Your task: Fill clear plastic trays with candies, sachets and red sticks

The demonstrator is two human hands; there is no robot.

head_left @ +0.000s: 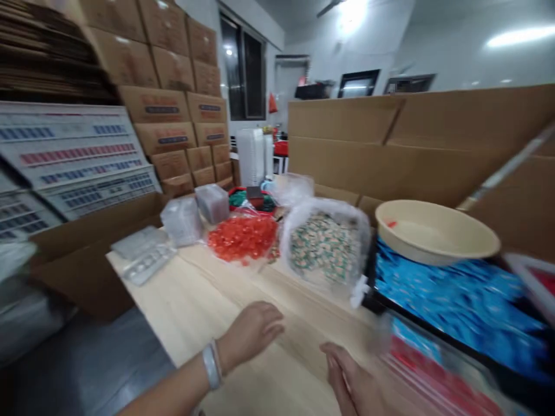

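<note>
My left hand (251, 335), with a pale band on its wrist, hovers over or rests on the wooden table (195, 300); its fingers are loosely bent with nothing visible in them. At the lower edge, my right hand (351, 375) is also loosely open, fingers pointing forward, and seems to hold nothing. Just right of it is a clear plastic tray with red and blue packets (437, 358), blurred. Beyond both hands lie a pile of orange-red packets (243, 234) on plastic and a clear bag of small green-and-beige packets (323, 245).
A cream basin (437, 231) sits on a black tray of blue packets (433, 289) at right. Stacked clear containers (182, 219) and flat plastic trays (145, 254) occupy the table's left corner. An open cardboard box (91, 260) stands left; stacked cartons (165, 107) rise behind.
</note>
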